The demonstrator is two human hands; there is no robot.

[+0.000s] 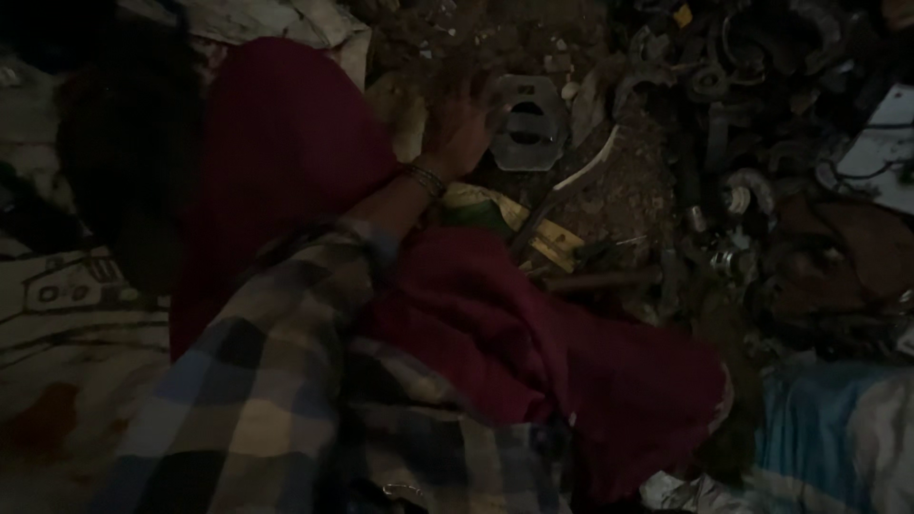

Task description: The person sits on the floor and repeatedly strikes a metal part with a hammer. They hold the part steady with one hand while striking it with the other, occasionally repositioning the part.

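Note:
The scene is very dark. My left hand (460,122) reaches forward from a plaid sleeve (286,352), with a bangle at the wrist. Its fingers lie against the left edge of a grey, roughly hexagonal metal part (529,124) that has openings in it and rests on the ground. The hand is blurred, so whether it grips the part cannot be told. A dark red cloth (514,352) covers my lap and runs under the arm. My right hand is out of sight.
A heap of dark metal scrap, rings and brackets (733,114) fills the right side. A yellow-green flat piece (533,233) and a white strip (586,171) lie near the part. Blue cloth (819,438) is at lower right and printed cardboard (67,314) at left.

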